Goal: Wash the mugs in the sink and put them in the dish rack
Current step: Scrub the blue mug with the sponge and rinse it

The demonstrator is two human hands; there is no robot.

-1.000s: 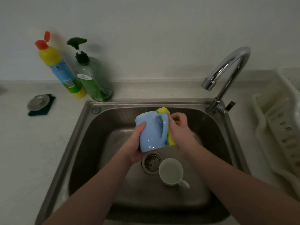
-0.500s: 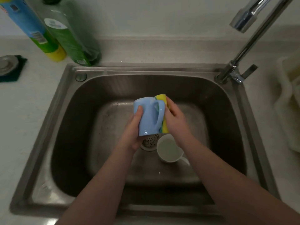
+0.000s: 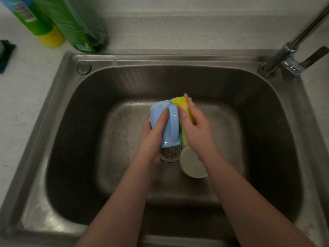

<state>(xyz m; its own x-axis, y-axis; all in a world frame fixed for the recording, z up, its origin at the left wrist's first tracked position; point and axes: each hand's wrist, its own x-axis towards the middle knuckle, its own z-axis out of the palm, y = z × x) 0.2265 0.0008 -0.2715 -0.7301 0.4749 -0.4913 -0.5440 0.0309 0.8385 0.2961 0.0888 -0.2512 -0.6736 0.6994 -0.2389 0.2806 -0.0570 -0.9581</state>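
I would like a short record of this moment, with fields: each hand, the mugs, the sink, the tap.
left hand: grips the blue mug above the drain
right hand: presses a yellow sponge on the blue mug
white mug: upright on the sink floor, partly hidden
sink: steel
tap: no water seen

A glossy light-blue mug (image 3: 164, 125) is being held above the drain of the steel sink (image 3: 74, 107), tipped on its side with its handle facing up toward the camera. A yellow sponge (image 3: 183, 111) with a green layer is pressing against the mug's right side, beside the handle. A white mug (image 3: 191, 164) is standing upright on the sink floor just right of the drain, partly hidden.
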